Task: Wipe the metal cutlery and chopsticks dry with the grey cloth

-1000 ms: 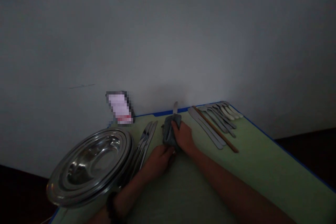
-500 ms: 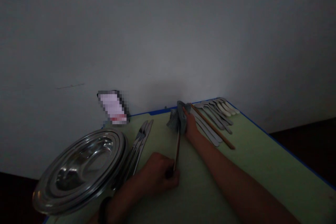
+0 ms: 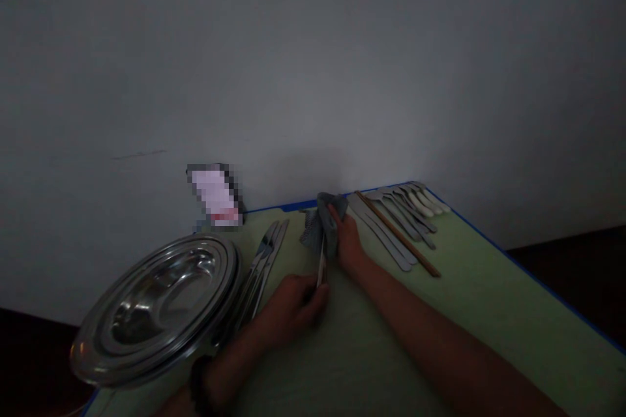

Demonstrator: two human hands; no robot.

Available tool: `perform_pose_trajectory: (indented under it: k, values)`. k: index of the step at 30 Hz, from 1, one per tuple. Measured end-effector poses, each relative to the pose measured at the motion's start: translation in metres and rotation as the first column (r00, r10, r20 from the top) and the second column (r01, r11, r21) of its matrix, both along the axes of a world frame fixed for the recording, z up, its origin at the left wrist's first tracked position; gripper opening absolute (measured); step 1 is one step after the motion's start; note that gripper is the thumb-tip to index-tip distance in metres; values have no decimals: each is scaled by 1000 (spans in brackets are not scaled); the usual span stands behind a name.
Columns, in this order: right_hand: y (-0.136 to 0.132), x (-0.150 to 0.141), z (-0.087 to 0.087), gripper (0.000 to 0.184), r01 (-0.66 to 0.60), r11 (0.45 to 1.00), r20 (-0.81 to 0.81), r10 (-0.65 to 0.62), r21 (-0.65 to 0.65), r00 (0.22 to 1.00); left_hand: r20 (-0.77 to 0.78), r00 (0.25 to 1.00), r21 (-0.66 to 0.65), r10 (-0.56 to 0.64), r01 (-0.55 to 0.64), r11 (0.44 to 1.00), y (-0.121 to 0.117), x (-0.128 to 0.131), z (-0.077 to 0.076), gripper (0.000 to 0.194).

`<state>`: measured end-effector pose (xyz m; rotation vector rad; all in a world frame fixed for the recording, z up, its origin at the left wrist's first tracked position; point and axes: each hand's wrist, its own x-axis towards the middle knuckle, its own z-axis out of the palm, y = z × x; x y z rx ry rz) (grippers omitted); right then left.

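My left hand [image 3: 299, 309] is closed around the near end of a table knife [image 3: 321, 266], a slim metal one held above the green tabletop. Its far end disappears into a grey cloth [image 3: 328, 229]. My right hand [image 3: 348, 238] grips this cloth, folded around the knife, with the fingers partly hidden. To the right of that hand lie knives [image 3: 386, 244], a pair of wooden chopsticks [image 3: 401, 236] and several spoons and forks [image 3: 401, 215]. More knives [image 3: 264, 257] lie in a bunch left of my left hand.
Stacked shiny metal dishes [image 3: 156, 313] stand at the table's left. A phone [image 3: 215, 195], blurred out, leans against the grey wall [image 3: 313, 78] at the back. White-handled cutlery [image 3: 425, 201] lies at the far right corner. Blue edging [image 3: 538, 285] borders the table.
My left hand has moved up the table, nearer to the cloth, and less of the knife shows. The cloth and right hand have shifted slightly left. The view has turned a little.
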<state>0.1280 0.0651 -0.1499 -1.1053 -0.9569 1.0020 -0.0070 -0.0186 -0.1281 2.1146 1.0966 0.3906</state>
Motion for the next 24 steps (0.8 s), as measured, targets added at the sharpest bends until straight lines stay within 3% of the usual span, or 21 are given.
perform_pose_trajectory:
  k: [5, 12, 15, 19, 24]
  values:
    - [-36, -16, 7, 42, -55, 998, -11, 55, -43, 998, 80, 991, 19, 106, -107, 994, 1, 0, -4, 40]
    - [-66, -5, 5, 39, -108, 994, 41, 108, -6, 993, 115, 964, 63, 241, -249, 967, 4, -1, 0, 35]
    - [-65, -6, 6, 39, -101, 995, 60, 101, -1, 993, 99, 958, 77, 271, -279, 957, 7, 0, 1, 34]
    - [-56, -6, 7, 39, -98, 995, 83, 98, -5, 992, 65, 971, 69, 230, -234, 970, 6, 1, 1, 35]
    - [-24, -4, 2, 38, -72, 996, -109, 66, -56, 992, -2, 989, 70, 147, -147, 987, -1, 4, 0, 35]
